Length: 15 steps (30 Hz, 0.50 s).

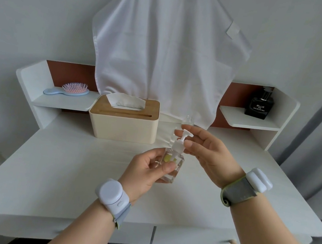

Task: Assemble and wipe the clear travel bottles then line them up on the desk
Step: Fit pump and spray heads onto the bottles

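My left hand (146,172) grips a clear square travel bottle (172,170) above the middle of the white desk (70,171). A white pump top (181,142) sits in the bottle's neck, slightly tilted. My right hand (208,153) is around the pump, its thumb and fingertips touching the pump's collar and head. A second clear bottle (188,121) without a cap stands on the desk behind my right hand, partly hidden by the fingers.
A cream tissue box with a wooden lid (124,119) stands at the back centre-left. A white cloth (164,52) hangs over the back. A hairbrush (67,90) lies on the left shelf, a black perfume bottle (259,107) on the right shelf.
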Available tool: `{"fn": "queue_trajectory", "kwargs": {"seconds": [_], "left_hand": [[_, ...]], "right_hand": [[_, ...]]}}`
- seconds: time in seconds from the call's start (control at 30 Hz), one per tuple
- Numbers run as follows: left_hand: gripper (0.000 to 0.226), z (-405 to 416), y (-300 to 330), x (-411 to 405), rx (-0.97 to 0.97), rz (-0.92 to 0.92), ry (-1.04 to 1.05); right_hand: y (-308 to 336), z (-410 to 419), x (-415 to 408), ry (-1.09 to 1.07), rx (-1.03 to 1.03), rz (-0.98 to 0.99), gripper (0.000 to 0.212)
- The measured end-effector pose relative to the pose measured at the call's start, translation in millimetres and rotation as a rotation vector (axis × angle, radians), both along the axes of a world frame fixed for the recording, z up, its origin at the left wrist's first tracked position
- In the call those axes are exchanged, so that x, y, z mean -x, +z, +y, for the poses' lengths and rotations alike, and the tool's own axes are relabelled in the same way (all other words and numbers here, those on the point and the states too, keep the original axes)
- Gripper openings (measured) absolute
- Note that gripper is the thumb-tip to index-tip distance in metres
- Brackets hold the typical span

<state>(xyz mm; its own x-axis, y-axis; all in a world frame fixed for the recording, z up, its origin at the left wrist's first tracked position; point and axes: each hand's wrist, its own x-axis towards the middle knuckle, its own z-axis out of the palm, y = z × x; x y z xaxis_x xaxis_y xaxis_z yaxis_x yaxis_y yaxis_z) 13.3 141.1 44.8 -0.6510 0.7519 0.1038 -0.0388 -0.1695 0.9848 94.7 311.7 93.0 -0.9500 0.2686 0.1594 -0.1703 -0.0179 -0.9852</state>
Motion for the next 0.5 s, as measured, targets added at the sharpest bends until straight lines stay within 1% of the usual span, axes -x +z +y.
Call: {"fn": "queue_trajectory", "kwargs": {"seconds": [0.07, 0.23, 0.33, 0.43, 0.5], "left_hand": [[0.038, -1.2, 0.3, 0.3, 0.002, -0.026, -0.012], [0.042, -4.2, 2.3, -0.3, 0.014, -0.034, -0.057], [0.044, -4.6, 2.8, 0.1, 0.028, -0.021, -0.053], [0.039, -5.7, 1.0, 0.3, 0.041, -0.008, -0.065], [0.039, -5.7, -0.8, 0.0, 0.044, -0.021, -0.053]], "right_hand": [[-0.5, 2.3, -0.8, 0.025, 0.033, 0.010, 0.048], [-3.8, 2.0, 0.0, 0.021, 0.034, 0.024, 0.055], [-5.0, 1.1, 1.6, 0.004, 0.030, 0.025, 0.055], [-6.0, -1.1, 3.0, -0.049, 0.017, 0.019, 0.048], [-7.7, -4.3, 4.2, -0.087, 0.005, 0.010, 0.044]]}}
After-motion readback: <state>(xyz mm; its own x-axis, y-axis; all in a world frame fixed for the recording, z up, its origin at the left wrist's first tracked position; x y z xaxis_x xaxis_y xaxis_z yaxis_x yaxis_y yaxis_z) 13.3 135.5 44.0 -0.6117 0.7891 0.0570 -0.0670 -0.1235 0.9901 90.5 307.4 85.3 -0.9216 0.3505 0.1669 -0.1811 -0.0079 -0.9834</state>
